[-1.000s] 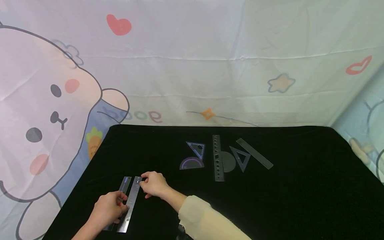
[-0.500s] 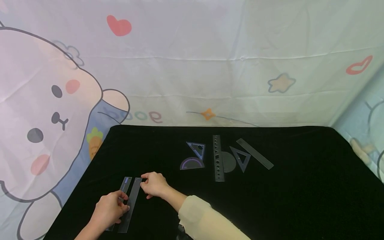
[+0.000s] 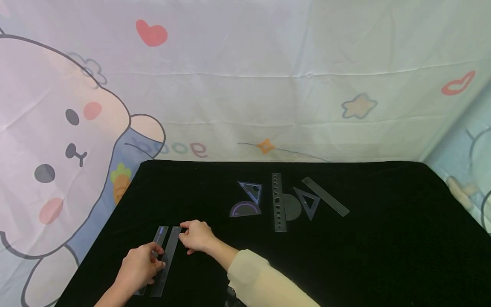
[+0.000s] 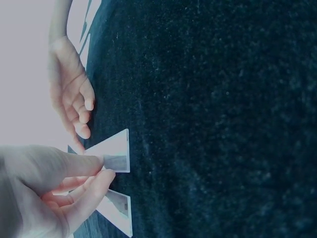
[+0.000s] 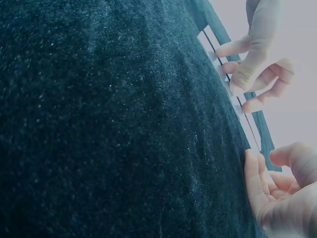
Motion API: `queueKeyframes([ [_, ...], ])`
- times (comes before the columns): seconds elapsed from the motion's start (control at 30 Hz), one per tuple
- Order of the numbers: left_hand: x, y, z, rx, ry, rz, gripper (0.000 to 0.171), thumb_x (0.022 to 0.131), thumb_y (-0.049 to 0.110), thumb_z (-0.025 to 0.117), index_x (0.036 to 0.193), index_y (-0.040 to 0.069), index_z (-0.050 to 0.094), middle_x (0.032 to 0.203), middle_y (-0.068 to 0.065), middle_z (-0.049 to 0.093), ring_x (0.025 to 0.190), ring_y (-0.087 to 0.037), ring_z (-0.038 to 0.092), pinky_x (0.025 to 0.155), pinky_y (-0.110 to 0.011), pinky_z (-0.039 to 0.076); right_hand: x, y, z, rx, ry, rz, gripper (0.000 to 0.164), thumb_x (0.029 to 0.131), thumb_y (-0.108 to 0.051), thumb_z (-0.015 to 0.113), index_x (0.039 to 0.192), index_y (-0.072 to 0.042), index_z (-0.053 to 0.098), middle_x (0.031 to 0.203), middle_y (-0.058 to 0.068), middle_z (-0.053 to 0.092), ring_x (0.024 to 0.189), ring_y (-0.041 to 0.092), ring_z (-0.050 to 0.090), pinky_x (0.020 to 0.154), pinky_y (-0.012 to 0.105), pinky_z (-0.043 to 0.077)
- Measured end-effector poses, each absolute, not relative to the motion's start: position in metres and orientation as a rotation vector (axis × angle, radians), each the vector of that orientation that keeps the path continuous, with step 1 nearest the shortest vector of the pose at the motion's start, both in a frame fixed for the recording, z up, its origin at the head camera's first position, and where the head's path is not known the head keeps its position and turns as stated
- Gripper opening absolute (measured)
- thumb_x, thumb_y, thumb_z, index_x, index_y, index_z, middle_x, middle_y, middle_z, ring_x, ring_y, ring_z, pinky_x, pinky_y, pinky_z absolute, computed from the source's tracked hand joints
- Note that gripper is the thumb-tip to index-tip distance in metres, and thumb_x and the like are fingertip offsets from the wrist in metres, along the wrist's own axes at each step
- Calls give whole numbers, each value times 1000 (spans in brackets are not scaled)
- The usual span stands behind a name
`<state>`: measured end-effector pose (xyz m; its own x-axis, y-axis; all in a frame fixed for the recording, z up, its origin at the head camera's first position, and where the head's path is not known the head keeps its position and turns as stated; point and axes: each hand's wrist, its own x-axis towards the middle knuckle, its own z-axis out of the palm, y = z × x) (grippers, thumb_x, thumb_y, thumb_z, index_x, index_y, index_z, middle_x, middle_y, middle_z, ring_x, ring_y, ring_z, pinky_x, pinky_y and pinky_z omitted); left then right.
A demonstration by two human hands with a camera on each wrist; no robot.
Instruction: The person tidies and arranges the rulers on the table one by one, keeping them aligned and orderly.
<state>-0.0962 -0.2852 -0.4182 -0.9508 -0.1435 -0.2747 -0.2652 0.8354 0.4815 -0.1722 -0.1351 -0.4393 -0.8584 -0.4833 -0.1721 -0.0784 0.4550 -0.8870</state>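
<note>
Two clear straight rulers lie side by side on the black cloth at the front left in the head view. My left hand (image 3: 139,265) reaches over them with bent fingers. Its thumb and fingertips hold the right ruler (image 3: 168,264) near its middle, while other fingers lie over the left ruler (image 3: 161,234). At the far end of the right ruler, my right hand (image 3: 197,236) touches its edge with extended fingertips; the thumb stands apart in the right wrist view. The left wrist view shows the near ends of both rulers; the left hand partly hides them.
Further back lie a triangle set square (image 3: 251,187), a protractor (image 3: 245,209), a ruler with cut-out shapes (image 3: 279,204) over a round disc (image 3: 293,207), another set square (image 3: 311,204) and a slanted ruler (image 3: 326,196). A printed curtain (image 3: 245,85) hangs behind.
The bright glare on the right ruler has faded since one second ago. Both hands and the rulers have otherwise barely moved.
</note>
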Motion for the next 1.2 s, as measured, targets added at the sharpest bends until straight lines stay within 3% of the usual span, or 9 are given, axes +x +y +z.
queueKeyframes([
  [0.37, -96, -286, -413, -289, 2847, 772, 24, 78, 7, 68, 100, 1, 60, 71, -3, 56, 48, -10, 55, 43, -23, 49, -175, -129, -440, -530, 2211, -1458, 43, 91, -12, 55, 133, -9, 46, 69, -2, 53, 50, 10, 57, 47, 18, 51],
  [0.7, -104, -288, -411, -190, 3021, 706, 20, 77, 15, 70, 93, 5, 64, 73, 0, 60, 61, -12, 50, 51, -27, 40, -182, -120, -438, -678, 2250, -1518, 30, 94, -17, 51, 124, -11, 54, 77, -5, 58, 55, 6, 56, 53, 16, 49],
  [0.97, -107, -287, -413, -142, 3024, 860, 21, 79, 15, 70, 98, 9, 65, 89, -3, 62, 72, -13, 59, 57, -27, 49, -189, -110, -439, -760, 2299, -1584, 24, 94, -15, 51, 116, -9, 59, 75, -6, 57, 53, 2, 55, 51, 17, 49],
  [1.2, -112, -282, -414, -42, 3056, 1032, 19, 83, 12, 66, 101, 9, 63, 99, -5, 63, 80, -14, 61, 64, -24, 53, -188, -96, -436, -946, 2479, -1484, 20, 93, -18, 52, 111, -16, 61, 92, -7, 60, 70, -4, 52, 61, 11, 45],
])
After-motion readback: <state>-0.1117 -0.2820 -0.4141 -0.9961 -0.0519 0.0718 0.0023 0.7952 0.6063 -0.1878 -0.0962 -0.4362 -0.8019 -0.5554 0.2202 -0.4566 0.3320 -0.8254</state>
